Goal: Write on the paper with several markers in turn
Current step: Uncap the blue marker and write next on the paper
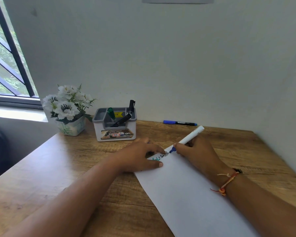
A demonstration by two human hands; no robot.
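A white sheet of paper (186, 194) lies slantwise on the wooden tabletop (58, 177), its far corner pointing toward the wall. The right hand (195, 151) rests on the paper's far end. Its grip is closed round a white marker (190, 136), with thumb and fingers pinching the barrel low down. The blue tip is at the sheet, though I can't tell whether it touches, and the back end tilts up and away.

The left hand (140, 158) lies flat over the paper's far left edge. Its fingers are straight and spread, its grip slack and holding nothing, and the fingertips press the sheet just beside the marker's tip. Between the two hands, on the paper, are a few written marks (161, 156), black ones with green strokes nearer the left edge, too small to read. A red-and-yellow thread bracelet (227, 182) circles the right wrist at the paper's right edge.

Beyond the paper's far corner and off to its left stands a grey-and-white pen holder (115, 127). It holds a green marker (111, 112), an upright black marker (131, 106) and a leaning black marker (121, 120). Further left of the paper sits a pot of white flowers (70, 110). Straight beyond the paper's far corner, a blue-capped marker (179, 123) lies flat along the wall, well apart from the sheet.
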